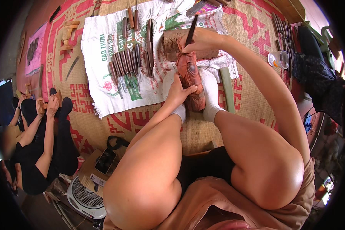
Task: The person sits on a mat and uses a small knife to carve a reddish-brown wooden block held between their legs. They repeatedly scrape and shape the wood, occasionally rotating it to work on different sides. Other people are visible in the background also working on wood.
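Observation:
A reddish-brown wood carving (189, 72) stands between my white-socked feet, its far end near a rough wooden block (172, 43). My left hand (179, 92) wraps around the near left side of the carving, thumb across it. Over the far end, my right hand (201, 39) is closed on a dark-handled carving tool (191, 30) that slants upward out of the fist. Its working tip is hidden by the fingers, close to the carved surface. A white printed sack (97, 42) lies under the block, with several brown-handled chisels (122, 64) laid out on it.
A green-grey wooden bar (226, 90) lies right of my feet on the patterned mat (142, 128). Farther right are a plastic cup (282, 59) and more tools. At left, another person's hands (48, 105) hold a wooden piece. A phone (105, 161) and fan (86, 194) sit lower left.

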Motion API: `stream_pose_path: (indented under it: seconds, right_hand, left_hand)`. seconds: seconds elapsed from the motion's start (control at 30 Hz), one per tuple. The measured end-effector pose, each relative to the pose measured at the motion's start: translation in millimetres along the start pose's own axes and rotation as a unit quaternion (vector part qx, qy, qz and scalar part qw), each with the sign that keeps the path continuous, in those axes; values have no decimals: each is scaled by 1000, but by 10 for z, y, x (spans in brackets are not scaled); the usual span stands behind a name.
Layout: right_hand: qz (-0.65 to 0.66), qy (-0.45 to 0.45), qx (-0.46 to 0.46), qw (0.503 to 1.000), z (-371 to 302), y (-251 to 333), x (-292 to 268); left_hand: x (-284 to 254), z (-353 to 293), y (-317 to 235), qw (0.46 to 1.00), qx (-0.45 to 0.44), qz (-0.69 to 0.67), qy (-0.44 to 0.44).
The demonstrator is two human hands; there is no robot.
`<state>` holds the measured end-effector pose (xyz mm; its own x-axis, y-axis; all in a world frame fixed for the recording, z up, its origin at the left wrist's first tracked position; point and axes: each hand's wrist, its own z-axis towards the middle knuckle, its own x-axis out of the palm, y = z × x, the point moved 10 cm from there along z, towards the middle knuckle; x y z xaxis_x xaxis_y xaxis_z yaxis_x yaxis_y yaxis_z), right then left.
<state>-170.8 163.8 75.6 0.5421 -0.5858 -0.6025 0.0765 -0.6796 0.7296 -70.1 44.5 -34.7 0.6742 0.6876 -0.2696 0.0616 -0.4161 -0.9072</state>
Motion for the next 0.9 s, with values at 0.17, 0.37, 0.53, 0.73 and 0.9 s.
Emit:
stream_pose_path:
  seconds: [0.17, 0.37, 0.53, 0.73, 0.9]
  right_hand:
    - [42, -94, -127, 987, -230, -66, 96]
    - [138, -121, -30, 983, -197, -183, 99]
    - [74, -166, -86, 980, -216, -160, 128]
    - [468, -270, 93, 836, -648, -727, 271]
    - [268, -370, 142, 878, -1400, -914, 450]
  left_hand:
    - [142, 20, 126, 984, -17, -172, 36]
    - [128, -23, 40, 963, -74, -251, 65]
    - [120, 3, 49, 961, -86, -253, 77]
    - [13, -38, 15, 993, -19, -115, 30]
    - [-330, -182, -60, 992, -27, -86, -87]
